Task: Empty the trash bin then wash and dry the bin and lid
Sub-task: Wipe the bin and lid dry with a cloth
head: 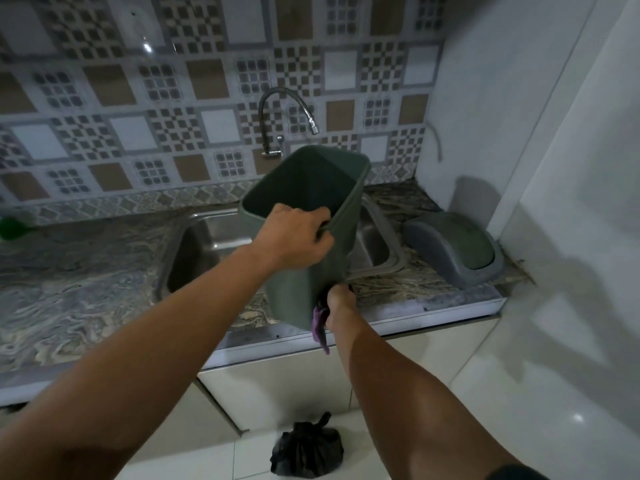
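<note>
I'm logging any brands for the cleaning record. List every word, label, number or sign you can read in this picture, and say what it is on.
None can be read.
Green bin: plain walls inside and out, no label in view.
Lid on the counter: no marking shows.
Purple cloth in the right hand: no print.
Black bag on the floor: no print.
Wall tiles: patterns only, no writing.
</note>
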`<state>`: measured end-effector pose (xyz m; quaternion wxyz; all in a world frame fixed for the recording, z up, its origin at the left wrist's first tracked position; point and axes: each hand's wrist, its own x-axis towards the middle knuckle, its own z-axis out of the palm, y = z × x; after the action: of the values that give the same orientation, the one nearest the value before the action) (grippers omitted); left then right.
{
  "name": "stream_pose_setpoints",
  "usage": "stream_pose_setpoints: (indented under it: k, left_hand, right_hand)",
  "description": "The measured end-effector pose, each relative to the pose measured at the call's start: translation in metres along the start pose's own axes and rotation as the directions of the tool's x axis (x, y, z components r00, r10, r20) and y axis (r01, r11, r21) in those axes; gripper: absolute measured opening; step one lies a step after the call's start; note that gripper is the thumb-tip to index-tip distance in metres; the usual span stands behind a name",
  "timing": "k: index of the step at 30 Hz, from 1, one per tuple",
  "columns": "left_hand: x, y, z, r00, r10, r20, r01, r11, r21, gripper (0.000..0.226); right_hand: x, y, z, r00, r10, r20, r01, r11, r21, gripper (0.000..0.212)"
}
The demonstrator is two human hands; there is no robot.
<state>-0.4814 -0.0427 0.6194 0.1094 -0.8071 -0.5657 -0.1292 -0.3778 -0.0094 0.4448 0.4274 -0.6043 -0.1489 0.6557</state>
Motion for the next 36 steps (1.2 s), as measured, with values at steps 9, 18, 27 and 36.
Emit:
stream_pose_setpoints:
  k: [9, 18, 27, 36]
  left_hand:
    - [0.000, 0.012, -0.005, 0.991, -0.127, -0.029, 0.124, 0.988, -0.095, 0.034]
    - [-0.034, -0.035, -0.007, 0.997, 0.078, -0.021, -0.081, 0.977, -0.199, 0.030]
    - [-0.011, -0.027, -0.021, 0.986, -0.144, 0.084, 0.140, 0.989, 0.050, 0.029]
    - [0.012, -0.043, 0.006, 0.995, 0.018, -0.100, -0.010, 0.996, 0.086, 0.047]
  right_hand:
    - [-0.104, 0.053, 0.034, 0.678, -0.734, -0.040, 0.730, 0.678, -0.079, 0.052]
    - [-0.058, 0.028, 0.036, 0.936, -0.344, -0.076, 0.351, 0.929, 0.119, 0.043]
    - [-0.038, -0.007, 0.044, 0.927, -0.360, -0.104, 0.374, 0.909, 0.185, 0.037]
    - [-0.001, -0.064, 0.060, 0.520, -0.851, -0.079, 0.848, 0.525, -0.075, 0.057]
